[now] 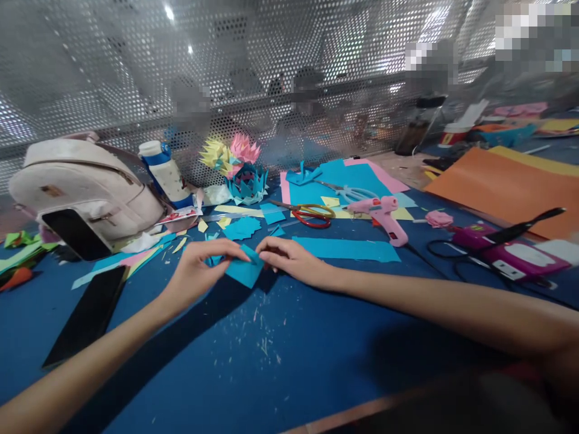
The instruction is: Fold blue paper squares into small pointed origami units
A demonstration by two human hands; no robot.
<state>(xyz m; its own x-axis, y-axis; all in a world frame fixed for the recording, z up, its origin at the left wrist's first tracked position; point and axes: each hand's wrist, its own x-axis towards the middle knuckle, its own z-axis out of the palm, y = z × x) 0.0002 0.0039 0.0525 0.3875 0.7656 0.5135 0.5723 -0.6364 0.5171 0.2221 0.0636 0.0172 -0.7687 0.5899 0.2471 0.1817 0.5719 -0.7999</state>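
A small folded piece of blue paper [244, 274] is held up between both hands, just above the blue tabletop [271, 374]. My left hand [203, 268] pinches its left side with thumb and fingers. On the other side, my right hand [289, 258] grips the upper right corner, its fingertips covering part of the fold. Behind the hands lie cut blue paper pieces [242, 228] and scissors with red and yellow handles [312, 215]. A long blue paper strip [353, 248] rests beyond my right wrist.
A pink glue gun [382, 217] stands at right, its cord near a purple power strip [511, 253]. Two phones, one a black phone [88, 313], lie left by a pale backpack [85, 181]. Folded paper flowers [230, 155] and a bottle [166, 175] stand at the back.
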